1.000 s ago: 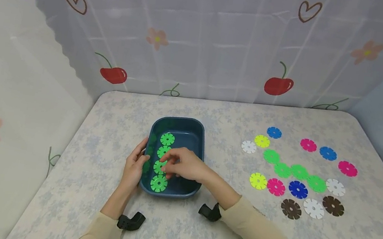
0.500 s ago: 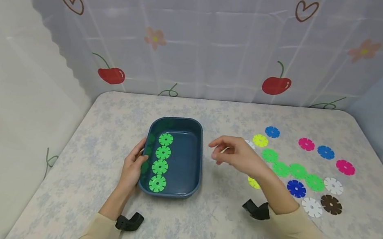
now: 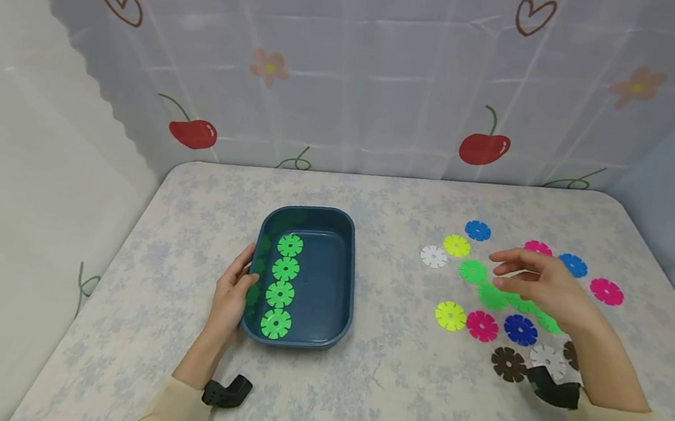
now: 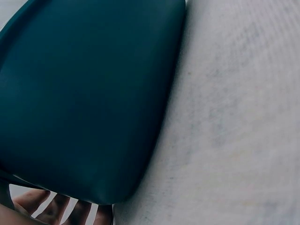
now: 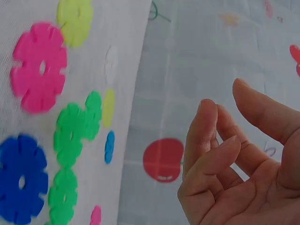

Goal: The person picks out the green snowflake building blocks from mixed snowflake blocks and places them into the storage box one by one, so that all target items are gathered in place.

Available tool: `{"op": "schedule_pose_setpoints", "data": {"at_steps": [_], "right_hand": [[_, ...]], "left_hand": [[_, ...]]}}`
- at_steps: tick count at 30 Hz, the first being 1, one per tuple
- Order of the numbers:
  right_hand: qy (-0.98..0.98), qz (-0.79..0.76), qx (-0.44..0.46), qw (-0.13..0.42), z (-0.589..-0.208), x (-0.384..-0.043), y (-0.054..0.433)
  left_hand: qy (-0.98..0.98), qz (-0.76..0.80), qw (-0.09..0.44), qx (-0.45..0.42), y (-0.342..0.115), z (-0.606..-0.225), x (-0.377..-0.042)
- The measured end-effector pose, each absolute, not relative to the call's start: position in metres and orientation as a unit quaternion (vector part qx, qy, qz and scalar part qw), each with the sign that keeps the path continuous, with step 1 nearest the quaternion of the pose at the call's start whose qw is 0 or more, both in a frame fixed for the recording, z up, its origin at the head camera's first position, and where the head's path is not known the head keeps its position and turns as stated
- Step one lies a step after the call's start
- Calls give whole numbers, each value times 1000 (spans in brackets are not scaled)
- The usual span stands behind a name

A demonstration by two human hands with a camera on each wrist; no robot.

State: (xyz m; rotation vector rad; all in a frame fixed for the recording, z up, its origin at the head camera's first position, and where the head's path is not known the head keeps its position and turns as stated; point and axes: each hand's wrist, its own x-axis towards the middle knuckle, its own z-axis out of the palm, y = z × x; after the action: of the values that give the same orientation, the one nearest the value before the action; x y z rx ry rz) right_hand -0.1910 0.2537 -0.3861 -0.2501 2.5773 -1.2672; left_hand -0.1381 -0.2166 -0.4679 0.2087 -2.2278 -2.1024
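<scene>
A dark blue-green plastic bin (image 3: 327, 282) stands on the table. Inside, along its left side, several green notched discs (image 3: 286, 269) lie in a column. My left hand (image 3: 230, 293) grips the bin's left wall, the thumb over the rim and the fingers outside. In the left wrist view those fingers (image 4: 54, 208) show beyond the bin's end. My right hand (image 3: 546, 282) hovers above a chain of green discs (image 3: 474, 272), fingers loosely bent and holding nothing. Part of that chain is hidden beneath the hand. The right wrist view shows a gap between thumb and fingers.
Around the green chain lie loose discs: pink (image 3: 482, 326), dark blue (image 3: 520, 330), yellow (image 3: 450, 316), white (image 3: 433, 257), brown (image 3: 509, 365) and light blue (image 3: 478, 231). A printed curtain (image 3: 361, 97) hangs behind the table's back edge.
My right hand has left the bin and moved right, over the loose discs. The column of green discs in the bin is now fully uncovered. My left hand keeps its grip.
</scene>
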Motion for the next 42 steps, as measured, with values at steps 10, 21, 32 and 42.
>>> {"op": "schedule_pose_setpoints", "data": {"at_steps": [10,21,32,42], "right_hand": [[903,-412,-45,112,-406,-200,301],[899,-418,-32,130,-425,-219,269],[900,-413,3,137,-438,-232,251],[914,-386,6,126,-453,-237,245]], "left_hand": [[-723,-687,30,67,-216,-465,-137],[-726,-684,32,62,-216,-467,-136],[-720,-690,36,69,-216,-469,-136],[-721,-689,34,65,-216,-467,-137]]}}
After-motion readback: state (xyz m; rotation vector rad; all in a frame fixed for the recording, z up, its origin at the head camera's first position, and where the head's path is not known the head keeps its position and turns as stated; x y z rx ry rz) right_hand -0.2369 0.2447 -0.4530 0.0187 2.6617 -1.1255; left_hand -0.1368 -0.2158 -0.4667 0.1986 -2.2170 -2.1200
